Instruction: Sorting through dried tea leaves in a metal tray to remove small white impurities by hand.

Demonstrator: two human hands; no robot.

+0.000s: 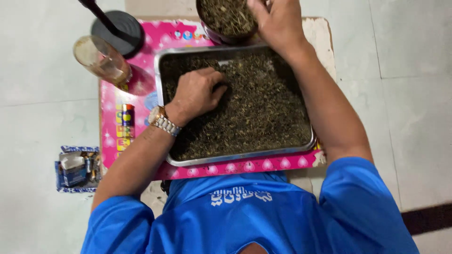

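A rectangular metal tray (235, 156) full of dark, dried, shredded leaf sits on a pink patterned table top (141, 33). My left hand (197, 91), with a metal wristwatch (163, 120) on the wrist, rests in the leaf at the tray's left side, its fingers curled into the material. My right hand (277, 21) reaches past the tray's far edge and grips the rim of a round dark bowl (227, 19) holding the same dried leaf.
A glass jar (101, 59) lies tilted at the table's far left beside a round black base with a stem (117, 26). A small blue box of odds and ends (75, 169) stands on the pale tiled floor (414, 94) to the left.
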